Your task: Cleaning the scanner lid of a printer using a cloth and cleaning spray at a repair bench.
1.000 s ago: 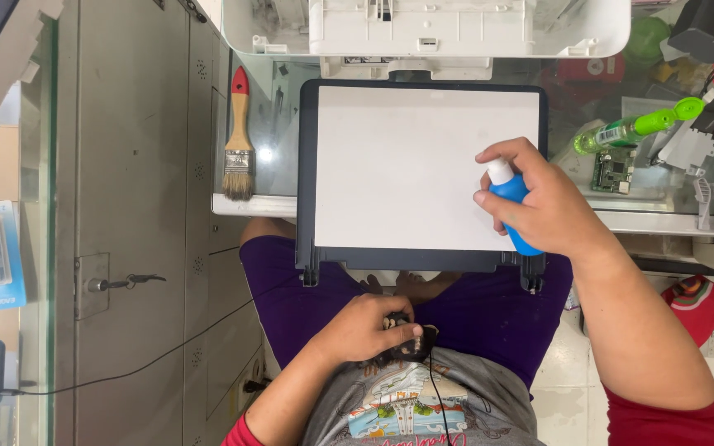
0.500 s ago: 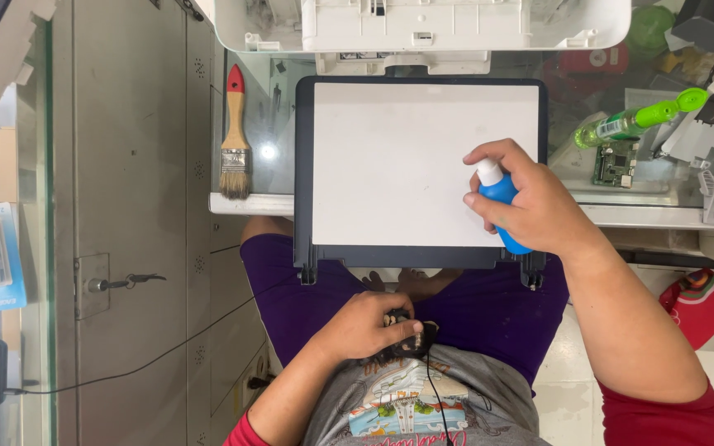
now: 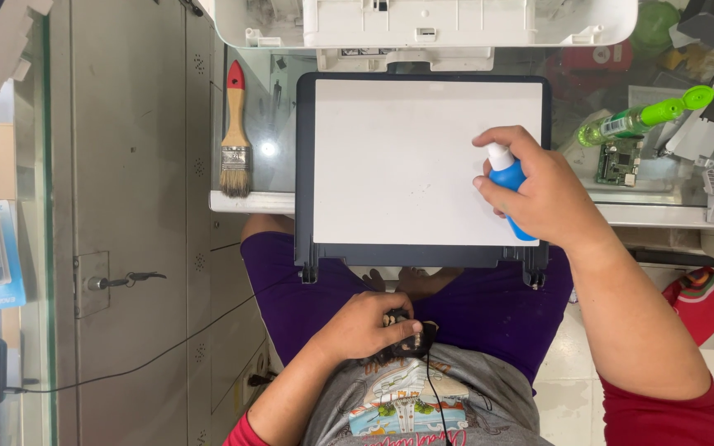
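My right hand (image 3: 543,194) grips a small blue spray bottle (image 3: 507,183) with a white nozzle, held over the right side of a flat white panel (image 3: 406,161) in a dark frame. The nozzle points left toward the white surface. The panel lies on a glass counter and overhangs its near edge above my lap. My left hand (image 3: 369,325) rests low against my stomach, closed on a small black object (image 3: 406,339) with a thin black cable hanging from it.
A paintbrush (image 3: 235,132) with a red-tipped wooden handle lies left of the panel. A white printer body (image 3: 423,21) sits behind it. A green spray bottle (image 3: 642,120), a circuit board (image 3: 619,163) and loose parts crowd the right. A grey cabinet door (image 3: 126,223) stands at left.
My right hand with the blue bottle has drifted slightly left and up over the white panel. The left hand stays in place at my lap.
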